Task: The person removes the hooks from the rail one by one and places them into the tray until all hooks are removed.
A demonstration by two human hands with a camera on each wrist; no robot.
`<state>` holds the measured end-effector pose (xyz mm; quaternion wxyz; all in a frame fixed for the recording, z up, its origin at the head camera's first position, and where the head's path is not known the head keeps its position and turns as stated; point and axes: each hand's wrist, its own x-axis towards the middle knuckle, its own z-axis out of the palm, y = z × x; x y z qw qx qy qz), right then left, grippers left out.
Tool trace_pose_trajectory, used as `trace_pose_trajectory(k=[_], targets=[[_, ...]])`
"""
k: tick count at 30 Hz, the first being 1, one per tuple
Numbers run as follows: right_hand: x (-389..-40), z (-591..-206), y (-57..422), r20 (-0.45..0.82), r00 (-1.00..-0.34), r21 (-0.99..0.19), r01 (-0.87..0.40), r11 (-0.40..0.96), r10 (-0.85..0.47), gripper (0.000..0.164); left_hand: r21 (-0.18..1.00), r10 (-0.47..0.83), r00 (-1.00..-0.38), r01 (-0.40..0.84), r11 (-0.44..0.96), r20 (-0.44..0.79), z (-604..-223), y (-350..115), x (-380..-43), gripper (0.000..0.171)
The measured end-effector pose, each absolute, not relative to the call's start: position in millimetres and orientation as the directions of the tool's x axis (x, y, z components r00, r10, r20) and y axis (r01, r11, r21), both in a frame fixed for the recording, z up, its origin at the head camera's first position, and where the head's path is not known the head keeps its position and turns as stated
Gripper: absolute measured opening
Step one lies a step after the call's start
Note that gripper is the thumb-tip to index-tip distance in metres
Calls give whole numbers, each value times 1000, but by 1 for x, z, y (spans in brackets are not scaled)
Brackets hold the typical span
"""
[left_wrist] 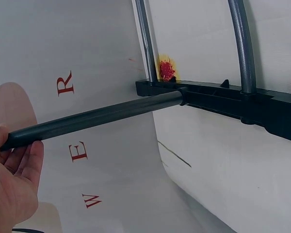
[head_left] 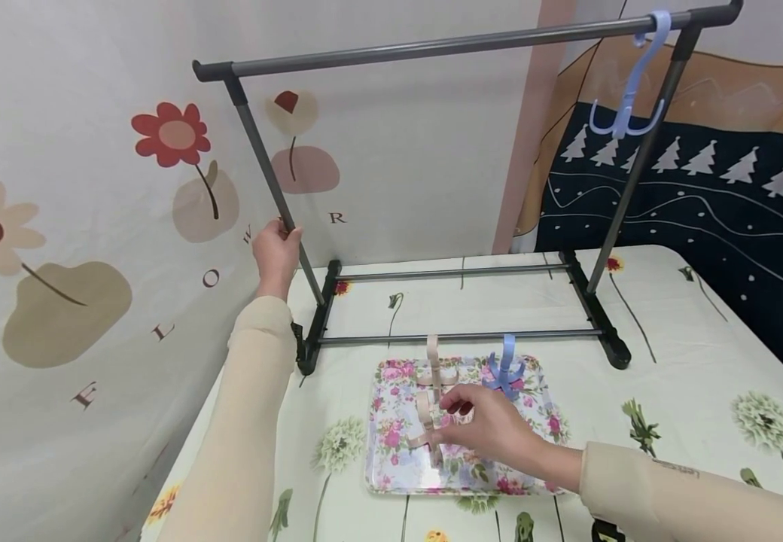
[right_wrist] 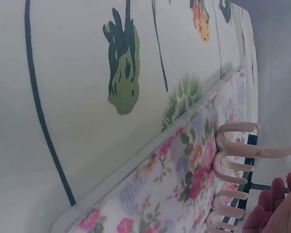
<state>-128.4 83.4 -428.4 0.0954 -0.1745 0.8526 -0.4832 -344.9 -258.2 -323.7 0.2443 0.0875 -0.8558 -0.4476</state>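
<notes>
My left hand (head_left: 278, 252) grips the left upright post (head_left: 266, 162) of a dark metal garment rack, fingers wrapped round the tube in the left wrist view. Over a flowered tray (head_left: 391, 478), my right hand (head_left: 493, 425) reaches in with thumb and fingers spread apart, the thumb tip right at the nearer beige multi-prong hook (head_left: 425, 410). Another beige hook (head_left: 434, 350) lies behind it, and a blue hook (head_left: 504, 369) to the right. In the right wrist view, a beige hook (right_wrist: 233, 150) has its stem running towards the gap between thumb and fingers.
A light blue hook (head_left: 629, 90) hangs at the right end of the rack's top bar (head_left: 432, 49). The rack's black feet (head_left: 595, 316) and two lower bars stand on a flower-print tablecloth (head_left: 337, 489). Printed curtain (head_left: 93, 226) closes the left and back.
</notes>
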Motion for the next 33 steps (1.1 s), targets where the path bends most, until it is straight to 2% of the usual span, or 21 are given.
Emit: trace_pose_trajectory(k=[11, 16, 20, 24, 28, 33], targets=[[-131, -397, 116, 71, -950, -856, -215, 470, -304, 41, 804, -363, -863, 81, 589, 353, -323, -257, -345, 26], [-150, -370, 138, 112, -967, -875, -206, 439, -229, 43, 807, -366, -866, 71, 587, 342, -322, -257, -345, 26], [-175, -339, 160, 209, -969, -848, -246, 470, -130, 43, 809, -369, -867, 64, 584, 335, -322, -257, -344, 27], [-201, -309, 182, 334, -943, -809, -279, 517, 13, 42, 812, -373, -868, 57, 581, 328, -322, -257, -344, 26], [-223, -283, 203, 383, -912, -828, -267, 494, 149, 43, 812, -376, -865, 58, 581, 331, -323, -257, -344, 26], [-244, -256, 220, 422, -871, -850, -284, 443, 251, 40, 794, -367, -862, 64, 604, 349, -325, -259, -346, 26]])
